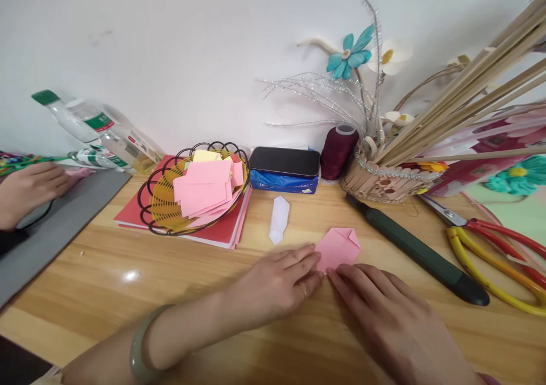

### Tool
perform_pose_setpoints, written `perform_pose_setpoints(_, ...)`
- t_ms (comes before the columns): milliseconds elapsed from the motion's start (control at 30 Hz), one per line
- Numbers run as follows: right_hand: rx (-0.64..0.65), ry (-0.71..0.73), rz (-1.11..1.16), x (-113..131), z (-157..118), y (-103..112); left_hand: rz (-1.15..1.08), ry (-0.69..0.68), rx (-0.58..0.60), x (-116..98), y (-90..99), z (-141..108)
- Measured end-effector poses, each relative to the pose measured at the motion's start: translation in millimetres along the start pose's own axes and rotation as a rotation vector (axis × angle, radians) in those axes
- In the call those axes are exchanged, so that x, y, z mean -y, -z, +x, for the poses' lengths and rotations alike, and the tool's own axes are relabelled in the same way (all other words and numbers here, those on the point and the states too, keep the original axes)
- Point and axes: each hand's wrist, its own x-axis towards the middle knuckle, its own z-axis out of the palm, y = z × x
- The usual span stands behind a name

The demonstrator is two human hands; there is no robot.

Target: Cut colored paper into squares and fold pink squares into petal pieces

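Note:
A small pink paper (338,249) with folded corners lies on the wooden table (102,282). My left hand (277,277), fingers closed together, pinches the paper's lower left edge. At its bottom edge, the fingertips of my right hand (384,311) press on the paper, with the fingers held together. A folded white paper piece (279,220) rests just beyond my left hand. Behind it to the left, a yellow basket (164,197) with a black wire rim holds several pink sheets (207,186) and stands on red paper (132,206).
A dark green tool (422,248) and scissors (473,226) lie at right. Behind stand a phone (285,161) on a blue packet (284,181), maroon thread (339,153) and a flower basket (379,180). Bottles (106,129) and another person's hand (36,189) are at left.

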Motion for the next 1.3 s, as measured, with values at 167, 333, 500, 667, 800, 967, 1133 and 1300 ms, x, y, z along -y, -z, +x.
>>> perform_pose_setpoints(167, 0.017, -0.008, -0.010, 1.9, -2.8, -0.4, 0.009, 0.025, 0.036, -5.5, -2.1, -0.8)
perform_pose_setpoints(333, -0.019, 0.032, -0.078, 4.5, -4.1, -0.4, 0.058, 0.050, 0.004, -9.8, -4.4, 0.2)
perform_pose_setpoints(500, -0.024, 0.099, -0.085, -5.8, -8.4, 1.4, 0.066, 0.041, 0.026, -10.1, -3.0, -0.5)
perform_pose_setpoints(667, 0.029, 0.123, -0.086, -22.8, -18.3, 5.8, 0.016, 0.043, 0.038, -7.9, -2.7, -1.2)
perform_pose_setpoints(800, 0.053, 0.028, 0.044, -30.9, -28.5, 6.0, -0.072, 0.019, 0.006, 1.3, -3.5, -2.5)
perform_pose_setpoints(967, 0.012, -0.152, 0.149, -38.9, -27.9, 4.1, -0.257, -0.013, -0.135, 13.1, -4.6, -5.1)
perform_pose_setpoints(1133, 0.022, -0.127, 0.200, -42.1, -12.1, 3.6, -0.269, 0.139, -0.262, 9.0, 0.4, -1.3)
perform_pose_setpoints(1300, 0.016, -0.091, 0.276, -41.5, -1.4, 0.4, -0.227, 0.217, -0.142, 0.0, 3.0, 4.6)
